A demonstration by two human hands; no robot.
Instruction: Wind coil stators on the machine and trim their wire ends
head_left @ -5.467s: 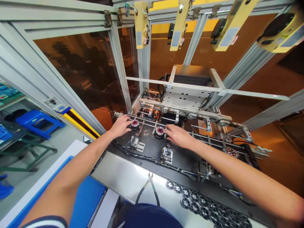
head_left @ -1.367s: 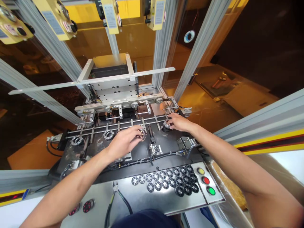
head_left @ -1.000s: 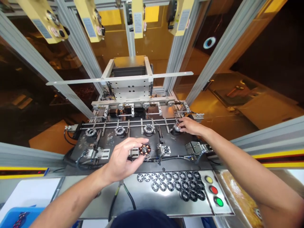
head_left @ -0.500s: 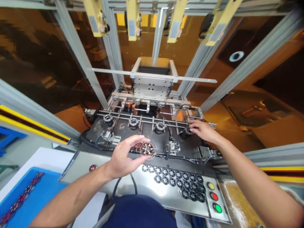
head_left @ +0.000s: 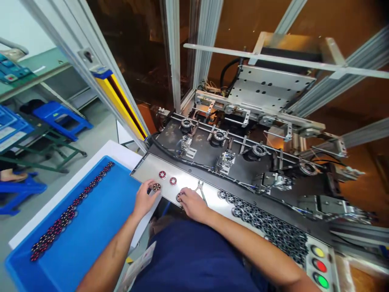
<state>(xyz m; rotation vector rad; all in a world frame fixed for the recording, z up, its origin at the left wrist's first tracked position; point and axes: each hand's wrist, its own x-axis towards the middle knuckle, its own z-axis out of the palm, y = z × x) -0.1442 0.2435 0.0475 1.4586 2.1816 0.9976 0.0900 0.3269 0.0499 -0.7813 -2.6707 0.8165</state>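
My left hand [head_left: 146, 199] pinches a small round wound motor stator [head_left: 157, 187] by its rim, over the left part of the steel ledge [head_left: 146, 165]. To its right, my right hand [head_left: 194, 205] has its fingers closed on another stator [head_left: 179, 197], partly covered by the fingers, near the ledge's front edge. Just beyond the hands lie two red-faced stators, a left one [head_left: 162, 174] and a right one [head_left: 173, 181]. A pair of pliers [head_left: 200, 186] rests on the ledge beside my right hand, its handles partly hidden.
Several unwound dark cores [head_left: 264, 221] crowd the ledge's right part, near yellow, red and green buttons [head_left: 320, 265]. Behind stands a machine with round holders [head_left: 218, 138] and metal arms. At left, a blue tray [head_left: 100, 227] carries a row of red stators [head_left: 57, 227].
The view has swung left and down. My right hand has left the rightmost holder and now holds a stator over the ledge. My left hand has carried its stator left; two red-faced stators now show there.
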